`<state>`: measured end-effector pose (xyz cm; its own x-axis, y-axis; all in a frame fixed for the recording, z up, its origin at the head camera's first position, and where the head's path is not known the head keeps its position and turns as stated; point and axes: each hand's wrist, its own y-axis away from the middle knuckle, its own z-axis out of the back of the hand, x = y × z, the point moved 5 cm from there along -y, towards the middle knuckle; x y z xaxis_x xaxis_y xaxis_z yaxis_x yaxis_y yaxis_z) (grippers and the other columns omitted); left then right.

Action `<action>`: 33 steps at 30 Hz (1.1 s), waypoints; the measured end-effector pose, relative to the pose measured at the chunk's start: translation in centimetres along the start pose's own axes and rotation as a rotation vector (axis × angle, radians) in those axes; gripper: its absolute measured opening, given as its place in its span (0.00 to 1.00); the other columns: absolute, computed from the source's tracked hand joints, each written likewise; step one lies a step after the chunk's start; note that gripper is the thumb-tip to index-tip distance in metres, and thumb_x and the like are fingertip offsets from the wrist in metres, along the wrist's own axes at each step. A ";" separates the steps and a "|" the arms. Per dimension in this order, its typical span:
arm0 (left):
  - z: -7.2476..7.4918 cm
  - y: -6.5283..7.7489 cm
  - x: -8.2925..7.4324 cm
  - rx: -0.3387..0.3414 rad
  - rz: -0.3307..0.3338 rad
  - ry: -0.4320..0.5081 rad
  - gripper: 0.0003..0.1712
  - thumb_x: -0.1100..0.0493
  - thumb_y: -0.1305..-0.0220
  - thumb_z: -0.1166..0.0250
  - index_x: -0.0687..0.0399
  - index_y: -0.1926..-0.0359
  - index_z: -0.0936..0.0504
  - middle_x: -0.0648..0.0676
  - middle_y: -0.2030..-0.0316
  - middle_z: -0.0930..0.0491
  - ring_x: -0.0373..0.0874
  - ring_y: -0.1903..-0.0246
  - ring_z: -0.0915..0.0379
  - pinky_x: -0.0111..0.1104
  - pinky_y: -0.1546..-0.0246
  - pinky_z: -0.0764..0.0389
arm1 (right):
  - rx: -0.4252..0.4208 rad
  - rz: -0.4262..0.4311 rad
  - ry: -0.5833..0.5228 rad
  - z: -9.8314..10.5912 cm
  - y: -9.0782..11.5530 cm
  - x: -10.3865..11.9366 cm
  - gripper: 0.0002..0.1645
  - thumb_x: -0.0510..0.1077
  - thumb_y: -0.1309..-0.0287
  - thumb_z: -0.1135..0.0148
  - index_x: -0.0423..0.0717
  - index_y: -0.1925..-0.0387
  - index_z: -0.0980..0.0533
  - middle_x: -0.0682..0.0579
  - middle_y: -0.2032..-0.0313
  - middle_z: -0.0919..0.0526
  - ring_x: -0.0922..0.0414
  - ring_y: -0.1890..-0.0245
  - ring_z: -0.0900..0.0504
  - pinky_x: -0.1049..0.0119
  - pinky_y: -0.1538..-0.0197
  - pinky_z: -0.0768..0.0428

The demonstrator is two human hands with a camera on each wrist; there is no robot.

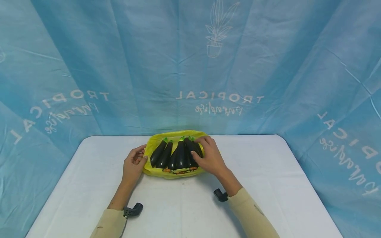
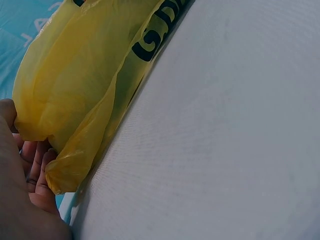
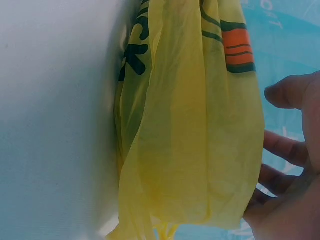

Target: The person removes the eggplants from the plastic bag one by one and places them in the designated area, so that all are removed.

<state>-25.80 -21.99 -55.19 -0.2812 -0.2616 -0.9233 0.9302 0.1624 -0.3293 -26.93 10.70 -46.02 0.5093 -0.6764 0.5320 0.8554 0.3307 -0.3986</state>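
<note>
Several dark eggplants (image 1: 181,155) with green stems lie side by side in a spread yellow plastic bag (image 1: 169,176). At the bag's left end, my left hand (image 1: 134,164) pinches its edge between thumb and fingers. The left wrist view shows the bag's gathered yellow film (image 2: 75,100) against those fingers. Over the rightmost eggplants is my right hand (image 1: 210,155), thumb and fingertips spread apart on or just above them. In the right wrist view the bag's side (image 3: 190,135) hides the eggplants and some fingertips; the thumb (image 3: 287,92) stands apart from the fingers.
The bag lies near the far edge of a white-covered table (image 1: 178,205). Blue printed curtains (image 1: 154,66) hang behind the table and along both sides. A dark wrist-worn camera sits on the left wrist (image 1: 133,210) and another on the right (image 1: 220,195).
</note>
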 end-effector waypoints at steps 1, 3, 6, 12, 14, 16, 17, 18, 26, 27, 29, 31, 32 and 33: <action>0.0 0.0 0.0 -0.002 0.002 -0.003 0.28 0.70 0.28 0.35 0.47 0.31 0.20 0.54 0.45 0.22 0.40 0.52 0.25 0.18 0.53 0.22 | 0.004 -0.006 0.008 -0.1 -0.1 0.0 0.27 0.49 0.31 0.31 0.40 0.37 0.22 0.44 0.40 0.23 0.43 0.36 0.26 0.43 0.34 0.24; 0.0 0.0 0.0 -0.003 0.005 -0.011 0.27 0.69 0.28 0.35 0.46 0.31 0.20 0.53 0.45 0.22 0.40 0.52 0.25 0.18 0.53 0.22 | 0.013 -0.016 0.022 -0.3 -0.2 -0.1 0.27 0.49 0.30 0.31 0.41 0.36 0.23 0.44 0.39 0.24 0.43 0.36 0.25 0.44 0.34 0.24; 0.0 0.0 -0.1 -0.007 0.008 -0.020 0.28 0.70 0.28 0.35 0.46 0.31 0.20 0.53 0.45 0.23 0.40 0.52 0.25 0.18 0.53 0.22 | 0.030 -0.034 0.038 -0.5 -0.4 -0.2 0.29 0.50 0.30 0.31 0.41 0.34 0.23 0.43 0.38 0.25 0.44 0.35 0.25 0.45 0.34 0.23; 0.0 -0.1 -0.4 -0.009 -0.004 -0.015 0.28 0.71 0.29 0.36 0.49 0.31 0.20 0.56 0.45 0.23 0.40 0.50 0.25 0.18 0.54 0.23 | 0.066 -0.076 0.049 -1.1 -0.6 -0.3 0.33 0.52 0.31 0.30 0.40 0.31 0.25 0.41 0.35 0.26 0.44 0.36 0.23 0.46 0.36 0.21; 0.0 -0.1 -0.5 -0.008 -0.007 -0.011 0.28 0.71 0.29 0.36 0.49 0.31 0.20 0.55 0.46 0.22 0.40 0.50 0.25 0.18 0.54 0.24 | 0.087 -0.091 0.053 -1.4 -0.7 -0.4 0.34 0.52 0.31 0.30 0.41 0.31 0.25 0.41 0.35 0.26 0.45 0.37 0.23 0.47 0.37 0.20; 0.0 0.0 -0.5 -0.007 -0.008 -0.010 0.28 0.71 0.29 0.36 0.49 0.32 0.20 0.55 0.46 0.22 0.40 0.49 0.25 0.18 0.55 0.24 | 0.103 -0.102 0.060 -1.6 -0.7 -0.5 0.34 0.52 0.31 0.30 0.41 0.31 0.25 0.41 0.36 0.26 0.45 0.38 0.22 0.47 0.39 0.20; 0.0 0.0 -0.5 -0.006 -0.011 -0.009 0.28 0.71 0.29 0.36 0.49 0.32 0.20 0.55 0.46 0.22 0.40 0.49 0.25 0.18 0.55 0.24 | 0.110 -0.106 0.068 -1.8 -0.8 -0.5 0.34 0.52 0.31 0.30 0.41 0.30 0.25 0.42 0.36 0.26 0.45 0.39 0.22 0.48 0.39 0.20; 0.0 0.0 -0.5 -0.005 -0.011 -0.009 0.28 0.71 0.29 0.36 0.50 0.32 0.20 0.55 0.46 0.22 0.40 0.49 0.25 0.18 0.55 0.24 | 0.114 -0.109 0.077 -1.9 -0.8 -0.5 0.34 0.52 0.31 0.30 0.42 0.31 0.25 0.42 0.36 0.26 0.46 0.39 0.22 0.48 0.39 0.20; -0.1 0.2 -1.5 0.000 -0.028 0.001 0.26 0.74 0.30 0.37 0.61 0.32 0.21 0.64 0.44 0.23 0.46 0.50 0.25 0.16 0.56 0.24 | 0.108 -0.154 0.130 -2.3 -1.0 -0.1 0.33 0.53 0.32 0.30 0.44 0.31 0.24 0.43 0.37 0.25 0.46 0.40 0.21 0.49 0.40 0.19; -0.1 0.2 -1.9 0.002 -0.028 0.008 0.26 0.74 0.30 0.37 0.62 0.33 0.21 0.65 0.45 0.23 0.46 0.50 0.25 0.16 0.56 0.24 | 0.110 -0.160 0.137 -2.4 -1.1 -0.1 0.33 0.53 0.32 0.30 0.45 0.31 0.24 0.43 0.37 0.24 0.46 0.40 0.20 0.49 0.40 0.19; -0.1 0.4 -2.8 0.005 -0.024 0.015 0.25 0.74 0.31 0.37 0.65 0.33 0.21 0.65 0.45 0.23 0.48 0.50 0.25 0.16 0.56 0.24 | 0.115 -0.175 0.143 -2.4 -1.2 0.0 0.33 0.53 0.32 0.30 0.45 0.31 0.24 0.43 0.37 0.24 0.45 0.39 0.20 0.48 0.38 0.19; -0.1 0.5 -3.6 0.012 -0.020 0.024 0.25 0.75 0.31 0.38 0.66 0.34 0.21 0.65 0.46 0.23 0.50 0.50 0.25 0.16 0.55 0.24 | 0.119 -0.189 0.138 -2.5 -1.3 0.1 0.33 0.53 0.32 0.30 0.45 0.31 0.24 0.43 0.36 0.24 0.45 0.38 0.21 0.47 0.37 0.20; -0.1 0.6 -3.8 0.014 -0.017 0.024 0.25 0.75 0.31 0.38 0.66 0.34 0.21 0.65 0.46 0.23 0.51 0.50 0.25 0.17 0.55 0.23 | 0.121 -0.197 0.135 -2.5 -1.3 0.2 0.33 0.52 0.32 0.30 0.45 0.31 0.24 0.42 0.36 0.24 0.44 0.37 0.21 0.47 0.37 0.20; -0.1 0.6 -4.1 0.016 -0.014 0.025 0.25 0.75 0.30 0.38 0.66 0.33 0.21 0.65 0.46 0.23 0.51 0.49 0.25 0.17 0.54 0.23 | 0.122 -0.205 0.130 -2.6 -1.3 0.2 0.33 0.52 0.33 0.30 0.44 0.31 0.24 0.42 0.36 0.23 0.44 0.37 0.21 0.46 0.37 0.20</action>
<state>-24.11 -20.76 -51.66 -0.3001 -0.2400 -0.9232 0.9296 0.1434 -0.3394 -28.22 8.44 -47.32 0.3147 -0.8136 0.4889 0.9485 0.2498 -0.1949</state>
